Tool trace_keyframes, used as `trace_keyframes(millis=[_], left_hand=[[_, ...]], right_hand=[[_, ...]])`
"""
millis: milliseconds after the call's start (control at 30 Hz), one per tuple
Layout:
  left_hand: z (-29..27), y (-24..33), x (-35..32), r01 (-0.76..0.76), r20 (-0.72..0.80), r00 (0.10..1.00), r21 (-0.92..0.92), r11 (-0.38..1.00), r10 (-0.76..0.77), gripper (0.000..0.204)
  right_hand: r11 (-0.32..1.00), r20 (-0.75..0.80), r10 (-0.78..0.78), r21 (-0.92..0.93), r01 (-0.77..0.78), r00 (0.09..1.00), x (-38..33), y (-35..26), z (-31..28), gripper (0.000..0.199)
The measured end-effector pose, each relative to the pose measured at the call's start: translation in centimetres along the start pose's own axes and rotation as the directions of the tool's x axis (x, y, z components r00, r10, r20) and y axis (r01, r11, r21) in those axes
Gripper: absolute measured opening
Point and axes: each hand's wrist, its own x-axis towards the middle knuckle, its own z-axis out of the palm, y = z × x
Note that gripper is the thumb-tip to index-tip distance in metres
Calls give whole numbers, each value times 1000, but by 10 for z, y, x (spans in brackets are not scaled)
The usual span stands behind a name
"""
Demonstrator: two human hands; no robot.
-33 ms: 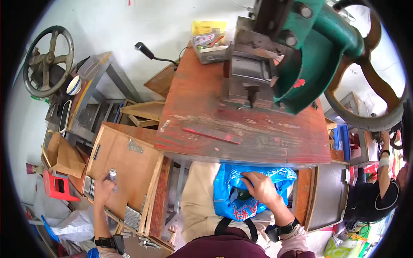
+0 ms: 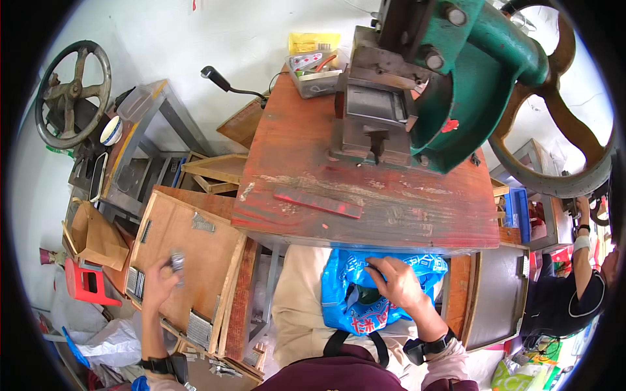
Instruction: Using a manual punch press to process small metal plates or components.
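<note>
My left hand (image 2: 160, 281) is closed around small shiny metal pieces (image 2: 177, 262), blurred by motion, over a shallow wooden tray (image 2: 189, 247) at the left. Rows of thin metal pieces (image 2: 199, 328) stand along the tray's near edge, and a small cluster (image 2: 203, 223) lies near its far edge. My right hand (image 2: 399, 283) is held over a blue plastic bag (image 2: 339, 306) on my lap, fingers bent and drawn together; whether anything is between them cannot be made out. Dark contents show in the bag's mouth.
A green hand press (image 2: 482, 98) stands on the red-brown wooden table (image 2: 293, 163) ahead, with a flat red bar (image 2: 317, 202) in front. A dark metal-lined tray (image 2: 499, 296) sits right of my lap. A red stool (image 2: 91, 283) is at far left; another person (image 2: 567, 300) works at far right.
My left hand has shifted slightly to the right over the tray with the metal pieces. My right hand stays over the bag, nearly unchanged.
</note>
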Motion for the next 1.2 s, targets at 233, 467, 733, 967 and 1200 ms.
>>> trace_keyframes(millis=[233,467,733,967,1200], left_hand=[[132,276,73,-865,390,418,-103,491,820,45],[231,359,91,-980,582,195,87,178,790,32],[239,325,76,-941,397,339,139,309,853,52],[191,341,73,-878,120,474,-9,479,872,61],[171,384,172,-692,-277,722,-280,665,635,95]], right_hand=[[985,-187,-170,5,174,967,52,-16,-63,81],[986,9,79,149,-79,997,54,54,-74,76],[989,-78,49,145,-38,996,52,74,-70,61],[979,-156,82,197,-51,984,87,39,-100,72],[940,-435,281,305,-154,855,200,30,-97,86]])
